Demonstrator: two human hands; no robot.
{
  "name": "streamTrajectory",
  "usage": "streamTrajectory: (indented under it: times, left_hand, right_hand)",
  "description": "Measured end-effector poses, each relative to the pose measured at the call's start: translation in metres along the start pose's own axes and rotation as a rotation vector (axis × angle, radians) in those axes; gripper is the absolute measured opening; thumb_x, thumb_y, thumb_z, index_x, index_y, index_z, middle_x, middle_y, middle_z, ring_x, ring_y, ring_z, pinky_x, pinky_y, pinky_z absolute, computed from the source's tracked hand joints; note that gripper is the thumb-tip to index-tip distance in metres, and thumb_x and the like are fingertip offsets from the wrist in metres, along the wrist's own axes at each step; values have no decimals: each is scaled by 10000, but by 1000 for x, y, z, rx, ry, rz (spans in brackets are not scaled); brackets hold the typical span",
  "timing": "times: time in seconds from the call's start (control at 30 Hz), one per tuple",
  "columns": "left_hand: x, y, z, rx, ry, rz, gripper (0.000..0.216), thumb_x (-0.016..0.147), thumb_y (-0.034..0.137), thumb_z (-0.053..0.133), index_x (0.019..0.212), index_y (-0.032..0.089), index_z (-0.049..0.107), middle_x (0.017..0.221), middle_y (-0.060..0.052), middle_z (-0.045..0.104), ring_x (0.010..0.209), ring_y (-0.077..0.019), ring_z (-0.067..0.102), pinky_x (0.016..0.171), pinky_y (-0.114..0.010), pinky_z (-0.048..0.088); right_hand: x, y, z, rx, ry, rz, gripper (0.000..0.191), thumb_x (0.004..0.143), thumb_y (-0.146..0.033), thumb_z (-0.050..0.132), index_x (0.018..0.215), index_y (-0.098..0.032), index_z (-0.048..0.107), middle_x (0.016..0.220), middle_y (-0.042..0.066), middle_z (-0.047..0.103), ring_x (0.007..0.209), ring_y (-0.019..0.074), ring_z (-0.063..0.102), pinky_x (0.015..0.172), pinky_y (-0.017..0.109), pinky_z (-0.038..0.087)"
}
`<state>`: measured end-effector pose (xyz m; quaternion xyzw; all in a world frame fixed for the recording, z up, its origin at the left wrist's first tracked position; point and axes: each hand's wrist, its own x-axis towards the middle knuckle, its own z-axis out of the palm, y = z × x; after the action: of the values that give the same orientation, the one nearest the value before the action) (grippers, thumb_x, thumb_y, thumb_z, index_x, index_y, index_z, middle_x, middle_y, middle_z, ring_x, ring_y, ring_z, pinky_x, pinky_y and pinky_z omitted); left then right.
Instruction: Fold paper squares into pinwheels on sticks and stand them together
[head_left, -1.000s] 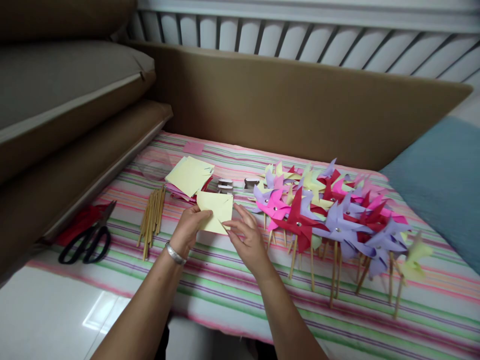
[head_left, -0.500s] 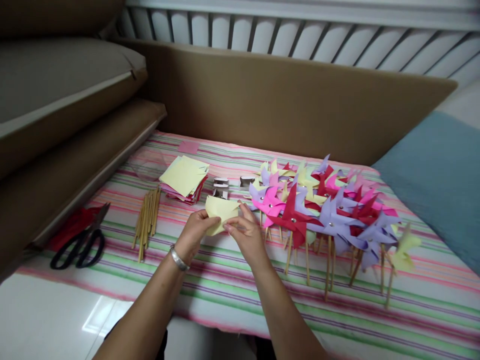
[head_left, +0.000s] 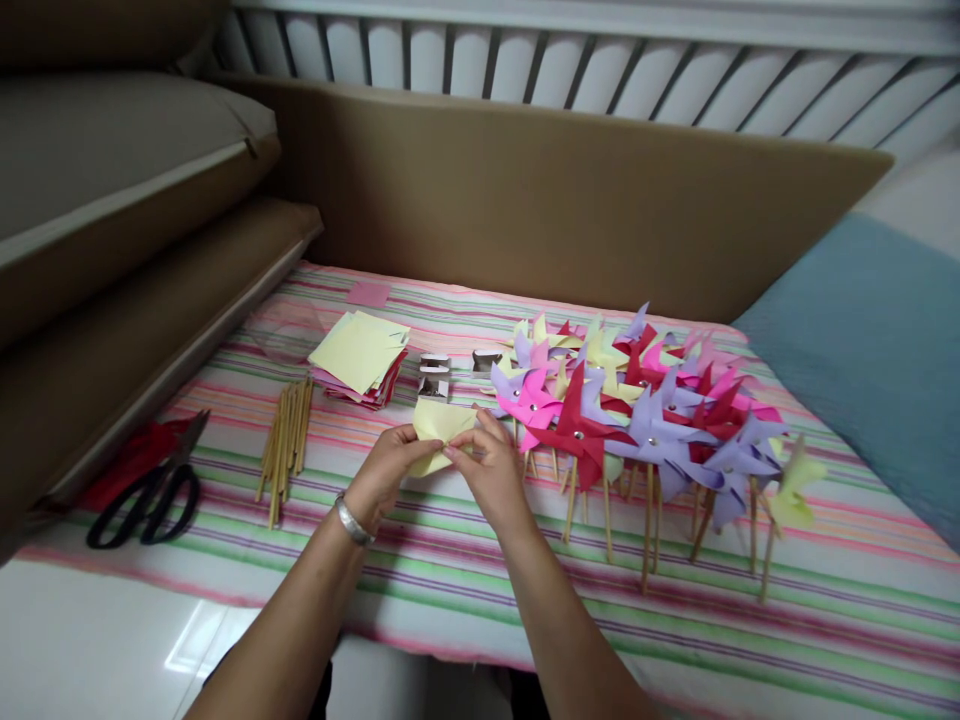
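A piece of pale yellow paper (head_left: 444,418) is held between both hands above the striped cloth, its corners bent in toward the middle. My left hand (head_left: 388,468), a silver bangle at the wrist, pinches its left side with thumb and fingers. My right hand (head_left: 489,462) pinches the paper near its centre and right edge, thumb close to the left thumb. Just beyond the paper stand small open boxes (head_left: 434,377), their contents too small to make out. Behind my left hand lies a stack of coloured paper squares (head_left: 360,352), a yellow one on top.
Many paper pinwheels (head_left: 652,435) on sticks crowd the right side. At left lie a bundle of wooden sticks (head_left: 285,445), black-handled scissors (head_left: 154,500) and something red (head_left: 135,460). A brown board (head_left: 562,200) stands along the back; stacked cushions (head_left: 142,240) rise at left.
The yellow paper's corners have been drawn further in toward its centre, and my two thumbs have come closer together. The whole view has shifted slightly.
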<state>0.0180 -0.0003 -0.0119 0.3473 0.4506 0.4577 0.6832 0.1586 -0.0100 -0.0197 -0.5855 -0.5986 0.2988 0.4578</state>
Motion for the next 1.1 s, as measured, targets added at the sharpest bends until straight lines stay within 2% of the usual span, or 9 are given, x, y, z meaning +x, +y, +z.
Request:
streamTrajectory:
  times: [0.17, 0.33, 0.5, 0.57, 0.63, 0.77, 0.87, 1.1]
  left_hand:
    - [-2, 2, 1, 16, -31, -14, 288, 548, 264, 780, 792, 122, 724, 728, -59, 715, 597, -129, 591, 588, -224, 407]
    - [0, 2, -3, 59, 1, -26, 295, 513, 253, 787, 768, 120, 721, 679, -53, 706, 554, -130, 581, 564, -232, 398]
    - [2, 7, -12, 155, 8, -59, 218, 536, 236, 745, 717, 118, 716, 689, -68, 712, 584, -162, 608, 601, -260, 421]
    - [2, 8, -13, 208, -55, -91, 189, 553, 228, 724, 708, 120, 718, 674, -65, 709, 580, -162, 603, 599, -257, 413]
    - [1, 7, -12, 261, -163, -122, 169, 573, 225, 702, 707, 124, 721, 655, -53, 701, 556, -153, 583, 572, -247, 392]
    - [0, 1, -5, 342, -314, -148, 140, 582, 206, 682, 688, 124, 721, 640, -43, 687, 529, -144, 546, 540, -245, 365]
    - [-1, -2, -1, 362, -334, -148, 141, 589, 196, 675, 700, 121, 720, 655, -48, 683, 540, -146, 542, 549, -251, 369]
    - [1, -4, 1, 390, -302, -120, 145, 560, 215, 702, 673, 124, 697, 606, -22, 648, 542, -153, 552, 542, -255, 379]
  right_hand:
    - [-1, 4, 2, 23, 7, 21, 33, 649, -193, 669, 642, -225, 661, 1264, 62, 538, 1291, 285, 344, 1044, 500, 254]
    - [-1, 6, 3, 31, -9, 36, 32, 647, -213, 672, 674, -224, 658, 1263, 70, 533, 1259, 289, 384, 1003, 493, 334]
    - [3, -2, -13, 34, 68, 51, 396, 658, -274, 680, 1047, -244, 618, 1271, 100, 528, 1191, 286, 463, 968, 476, 383]
    - [5, -2, -19, 107, 8, 101, 482, 674, -279, 664, 1144, -244, 567, 1216, 98, 559, 1136, 266, 514, 901, 425, 446]
    - [6, -1, -23, 190, -104, 160, 522, 658, -240, 666, 1167, -238, 553, 1078, 75, 617, 1010, 233, 587, 821, 369, 485]
    - [3, 1, -30, 320, -352, 250, 591, 633, -174, 646, 1208, -239, 529, 805, 1, 640, 675, 157, 607, 587, 269, 476]
    - [0, 0, -33, 380, -465, 305, 643, 629, -144, 623, 1252, -234, 492, 746, -18, 627, 578, 126, 554, 483, 215, 412]
    - [0, -7, -30, 421, -493, 383, 691, 594, -97, 585, 1266, -213, 470, 675, -50, 577, 532, 98, 498, 448, 181, 351]
